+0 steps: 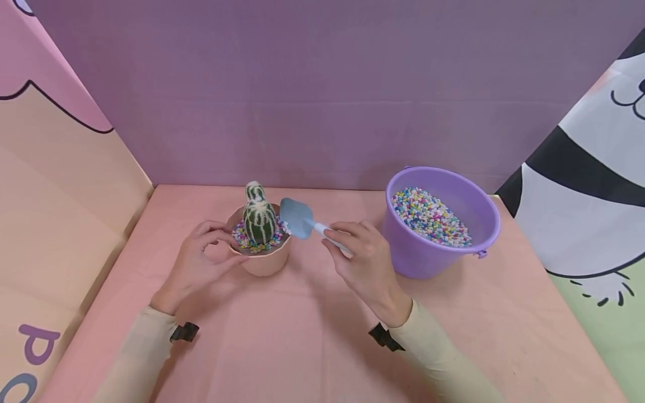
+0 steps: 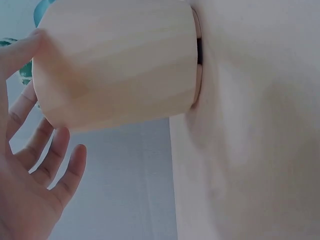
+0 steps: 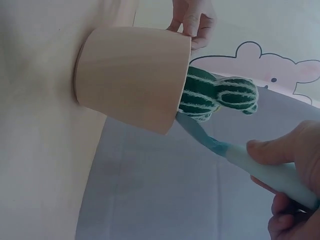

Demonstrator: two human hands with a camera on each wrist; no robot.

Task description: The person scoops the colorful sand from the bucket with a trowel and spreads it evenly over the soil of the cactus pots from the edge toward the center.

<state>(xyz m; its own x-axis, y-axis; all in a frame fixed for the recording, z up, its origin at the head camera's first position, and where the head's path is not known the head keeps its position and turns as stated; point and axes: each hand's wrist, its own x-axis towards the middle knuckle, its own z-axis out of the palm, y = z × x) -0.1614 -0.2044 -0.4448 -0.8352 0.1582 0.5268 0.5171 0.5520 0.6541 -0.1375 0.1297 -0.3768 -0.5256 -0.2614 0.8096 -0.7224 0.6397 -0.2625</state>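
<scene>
A toy cactus (image 1: 260,224), green with white stripes, stands upright in a peach pot (image 1: 266,264) with small colourful beads (image 1: 245,239) around its base. My left hand (image 1: 199,254) holds the pot at its left rim, thumb toward the front. In my right hand (image 1: 367,260) is a small trowel with a blue blade (image 1: 296,217) and a pale handle (image 3: 272,175), gripped between thumb and fingers. The blade overlaps the pot's right rim in the head view; in the right wrist view its tip is right at the rim, beside the cactus. Part of the bead layer hides behind the cactus.
A purple bucket (image 1: 415,260), partly filled with multicoloured beads (image 1: 430,218), stands right of my right hand. A pink cloth (image 1: 282,347) covers the table. A purple backdrop (image 1: 322,95) rises behind, with printed cartoon panels at both sides.
</scene>
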